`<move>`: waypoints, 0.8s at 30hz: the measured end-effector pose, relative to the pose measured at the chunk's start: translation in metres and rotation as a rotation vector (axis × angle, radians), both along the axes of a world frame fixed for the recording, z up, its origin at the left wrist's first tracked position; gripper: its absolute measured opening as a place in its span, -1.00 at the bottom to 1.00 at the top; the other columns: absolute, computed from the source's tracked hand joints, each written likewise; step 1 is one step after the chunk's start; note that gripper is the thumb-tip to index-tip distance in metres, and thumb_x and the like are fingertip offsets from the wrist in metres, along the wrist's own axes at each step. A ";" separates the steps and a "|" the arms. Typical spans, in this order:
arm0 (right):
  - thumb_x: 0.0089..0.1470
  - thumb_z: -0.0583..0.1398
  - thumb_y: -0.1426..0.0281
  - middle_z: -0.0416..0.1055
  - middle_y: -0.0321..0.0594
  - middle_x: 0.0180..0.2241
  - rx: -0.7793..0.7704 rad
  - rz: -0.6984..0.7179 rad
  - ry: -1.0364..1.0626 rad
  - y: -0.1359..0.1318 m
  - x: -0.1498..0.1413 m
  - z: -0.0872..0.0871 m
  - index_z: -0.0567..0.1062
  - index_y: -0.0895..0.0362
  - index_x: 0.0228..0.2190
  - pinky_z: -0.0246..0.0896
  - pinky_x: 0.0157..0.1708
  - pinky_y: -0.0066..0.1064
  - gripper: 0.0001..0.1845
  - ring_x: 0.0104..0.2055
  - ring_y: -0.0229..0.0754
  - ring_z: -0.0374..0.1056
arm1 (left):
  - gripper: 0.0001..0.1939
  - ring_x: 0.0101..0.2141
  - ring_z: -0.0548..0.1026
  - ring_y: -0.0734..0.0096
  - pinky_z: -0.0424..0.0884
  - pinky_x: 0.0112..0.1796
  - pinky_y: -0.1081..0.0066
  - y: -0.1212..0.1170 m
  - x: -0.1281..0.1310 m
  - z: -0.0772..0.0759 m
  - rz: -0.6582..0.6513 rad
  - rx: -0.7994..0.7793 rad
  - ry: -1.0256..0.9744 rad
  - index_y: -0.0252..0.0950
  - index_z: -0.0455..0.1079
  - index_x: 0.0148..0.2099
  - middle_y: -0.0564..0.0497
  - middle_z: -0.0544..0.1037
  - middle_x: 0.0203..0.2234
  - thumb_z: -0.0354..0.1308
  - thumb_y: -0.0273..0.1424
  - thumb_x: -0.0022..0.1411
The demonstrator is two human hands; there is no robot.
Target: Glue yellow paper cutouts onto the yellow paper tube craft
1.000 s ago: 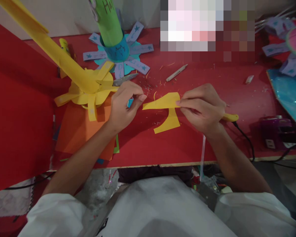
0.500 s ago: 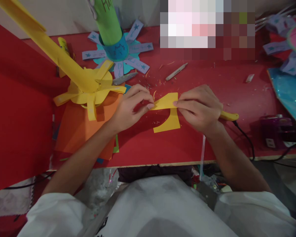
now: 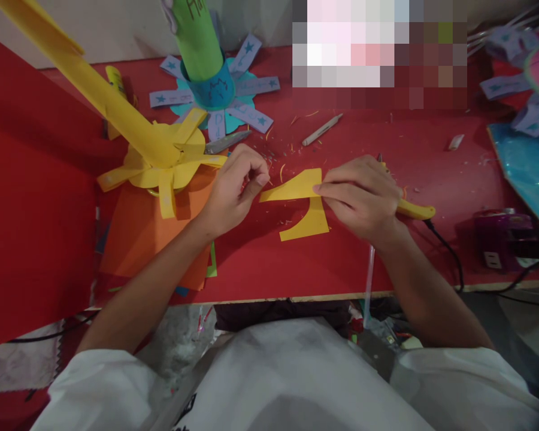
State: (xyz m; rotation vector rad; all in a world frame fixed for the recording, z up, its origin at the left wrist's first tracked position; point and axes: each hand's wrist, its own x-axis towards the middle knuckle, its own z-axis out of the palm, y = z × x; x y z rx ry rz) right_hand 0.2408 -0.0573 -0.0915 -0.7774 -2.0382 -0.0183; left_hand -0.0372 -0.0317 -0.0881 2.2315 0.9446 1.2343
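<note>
My right hand (image 3: pixel 362 194) pinches the right end of a yellow paper piece (image 3: pixel 294 187) between thumb and fingers. The piece narrows to a point at its left. Below it, a curved yellow paper part (image 3: pixel 312 224) rests on the red table; whether the two are joined, I cannot tell. My left hand (image 3: pixel 240 185) hovers just left of the pointed end, apart from it, thumb and fingers pressed together. Anything between those fingertips is too small to make out. Partly hidden behind my right hand lies a yellow-handled tool (image 3: pixel 415 209) with a black cord.
A yellow paper stand (image 3: pixel 161 146) rises at left beside orange sheets (image 3: pixel 157 233). Behind are scissors (image 3: pixel 228 142), a green-and-blue paper tube (image 3: pixel 206 72) and a pen-like stick (image 3: pixel 322 130). A purple box (image 3: pixel 498 239) stands at right. A clear stick (image 3: pixel 369 272) crosses the table's front edge.
My left hand has let go of the yellow paper's pointed end and drawn back to the left. My right hand keeps its pinch, shifted very slightly left.
</note>
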 end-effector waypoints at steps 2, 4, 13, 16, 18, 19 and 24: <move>0.36 0.30 0.48 0.65 -0.29 -0.28 -0.032 -0.044 -0.050 0.000 0.000 0.001 0.69 -0.09 -0.24 0.44 -0.22 -0.15 -0.79 -0.27 -0.13 0.51 | -0.60 -0.29 0.44 0.29 0.43 -0.25 0.17 0.003 -0.002 -0.002 0.069 -0.001 -0.046 -0.13 0.32 -0.21 -0.02 0.45 -0.34 0.04 0.02 0.62; 0.36 0.30 0.48 0.65 -0.29 -0.29 -0.017 -0.063 -0.076 0.000 0.000 0.002 0.67 -0.07 -0.27 0.42 -0.25 -0.16 -0.79 -0.29 -0.14 0.50 | -0.57 -0.32 0.41 0.31 0.39 -0.28 0.17 0.007 -0.006 -0.006 0.139 -0.004 -0.082 -0.13 0.32 -0.23 0.00 0.42 -0.35 0.05 0.06 0.61; 0.35 0.29 0.49 0.65 -0.29 -0.29 -0.013 -0.056 -0.077 0.002 0.001 0.000 0.65 -0.06 -0.28 0.41 -0.25 -0.16 -0.79 -0.30 -0.14 0.50 | -0.54 -0.37 0.43 0.41 0.30 -0.34 0.25 0.023 -0.018 -0.026 0.200 -0.047 -0.026 -0.18 0.39 -0.26 0.05 0.50 -0.38 0.16 0.06 0.57; 0.36 0.29 0.49 0.65 -0.29 -0.27 -0.032 -0.060 -0.087 0.001 0.001 0.000 0.65 -0.08 -0.27 0.42 -0.25 -0.15 -0.78 -0.29 -0.13 0.49 | -0.61 -0.27 0.53 0.40 0.36 -0.33 0.25 0.026 -0.019 -0.030 0.177 -0.086 -0.016 -0.16 0.49 -0.12 0.01 0.62 -0.21 0.17 0.05 0.56; 0.34 0.28 0.53 0.65 -0.30 -0.26 0.007 -0.020 -0.058 0.001 0.000 0.002 0.64 -0.07 -0.24 0.41 -0.27 -0.18 -0.77 -0.29 -0.14 0.47 | -0.61 -0.24 0.55 0.42 0.35 -0.35 0.26 0.027 -0.020 -0.032 0.191 -0.066 -0.015 -0.14 0.51 -0.08 0.03 0.63 -0.20 0.15 0.05 0.59; 0.33 0.29 0.55 0.64 -0.30 -0.25 0.026 0.001 -0.044 0.002 -0.001 0.003 0.63 -0.07 -0.23 0.40 -0.27 -0.19 -0.76 -0.29 -0.15 0.46 | -0.61 -0.24 0.56 0.43 0.34 -0.36 0.26 0.028 -0.021 -0.032 0.199 -0.054 -0.015 -0.14 0.52 -0.07 0.04 0.63 -0.20 0.14 0.06 0.59; 0.35 0.29 0.52 0.64 -0.30 -0.23 -0.007 0.007 -0.038 0.001 -0.002 0.006 0.65 -0.09 -0.22 0.38 -0.26 -0.18 -0.77 -0.27 -0.14 0.46 | -0.55 -0.20 0.53 0.45 0.36 -0.34 0.27 0.028 -0.022 -0.031 0.182 -0.092 -0.011 -0.16 0.47 -0.06 0.03 0.60 -0.18 0.15 0.13 0.55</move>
